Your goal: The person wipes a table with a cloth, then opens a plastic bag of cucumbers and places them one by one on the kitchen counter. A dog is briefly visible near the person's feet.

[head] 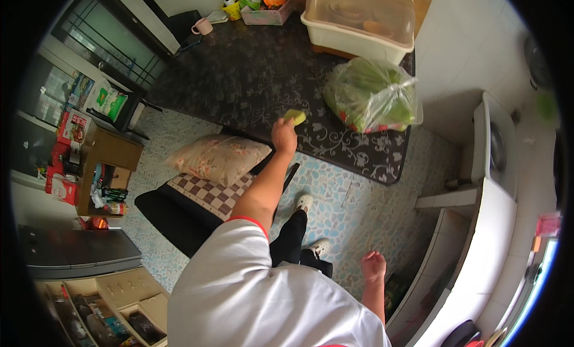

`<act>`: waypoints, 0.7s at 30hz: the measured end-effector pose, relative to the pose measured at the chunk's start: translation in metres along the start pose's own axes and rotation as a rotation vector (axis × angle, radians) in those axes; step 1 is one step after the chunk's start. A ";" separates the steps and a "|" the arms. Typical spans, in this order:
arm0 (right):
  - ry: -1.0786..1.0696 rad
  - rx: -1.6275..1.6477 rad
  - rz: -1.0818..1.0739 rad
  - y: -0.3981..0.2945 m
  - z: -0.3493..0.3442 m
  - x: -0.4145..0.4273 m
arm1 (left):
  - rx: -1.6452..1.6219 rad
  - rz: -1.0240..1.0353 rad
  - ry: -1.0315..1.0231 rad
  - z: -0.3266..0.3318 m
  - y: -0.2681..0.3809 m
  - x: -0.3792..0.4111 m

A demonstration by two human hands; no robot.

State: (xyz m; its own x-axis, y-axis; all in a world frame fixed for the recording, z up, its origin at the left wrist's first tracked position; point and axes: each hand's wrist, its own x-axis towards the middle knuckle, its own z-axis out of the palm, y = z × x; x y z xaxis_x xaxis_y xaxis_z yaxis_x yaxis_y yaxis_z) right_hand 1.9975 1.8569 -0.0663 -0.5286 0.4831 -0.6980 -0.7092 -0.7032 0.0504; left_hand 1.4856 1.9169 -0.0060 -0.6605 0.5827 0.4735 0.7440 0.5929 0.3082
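Observation:
My left hand (284,137) grips a yellow-green sponge (295,117) at the near edge of a dark dining table (233,73) with a silvery vine pattern. To the right of the sponge, a clear plastic bag of green vegetables (372,95) rests on the tabletop, its top gathered. My right hand (373,262) hangs low at my side over the tiled floor, away from the table. Its fingers are curled in and nothing shows in them.
A lidded plastic dish box (358,28) stands behind the bag. Along the far edge are a pink mug (202,27) and a pink box of packets (268,16). By my left arm, a chair holds a floral cushion (219,158). A white-tiled counter (495,239) runs along the right.

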 end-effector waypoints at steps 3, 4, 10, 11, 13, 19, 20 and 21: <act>0.083 -0.014 -0.028 -0.001 0.005 0.006 | -0.113 -0.143 -0.067 0.058 0.019 -0.031; 0.141 -0.022 -0.057 -0.001 0.012 0.011 | -0.237 -0.054 -0.163 0.076 0.034 -0.045; 0.222 -0.082 -0.037 0.014 0.080 0.046 | -0.506 0.657 -0.346 0.027 0.065 -0.023; 0.229 -0.081 -0.023 0.017 0.096 0.057 | -0.507 0.637 -0.372 0.025 0.039 -0.004; 0.212 -0.088 -0.015 0.024 0.116 0.080 | -0.409 0.472 -0.294 0.031 -0.026 0.046; 0.281 -0.143 0.105 0.059 0.146 0.144 | 0.111 -0.045 -0.147 0.079 -0.164 0.209; 0.319 -0.155 0.130 0.067 0.150 0.154 | -0.027 -0.089 -0.045 0.099 -0.167 0.232; 0.357 -0.167 0.151 0.075 0.153 0.163 | -0.078 0.036 0.069 0.117 -0.166 0.256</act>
State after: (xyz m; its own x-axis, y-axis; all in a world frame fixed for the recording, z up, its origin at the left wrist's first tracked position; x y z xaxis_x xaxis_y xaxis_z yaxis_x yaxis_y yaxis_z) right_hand 1.7866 1.9627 -0.0665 -0.4056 0.1779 -0.8966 -0.5354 -0.8412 0.0753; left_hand 1.1813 2.0332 -0.0322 -0.6264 0.5618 0.5403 0.7747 0.5254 0.3518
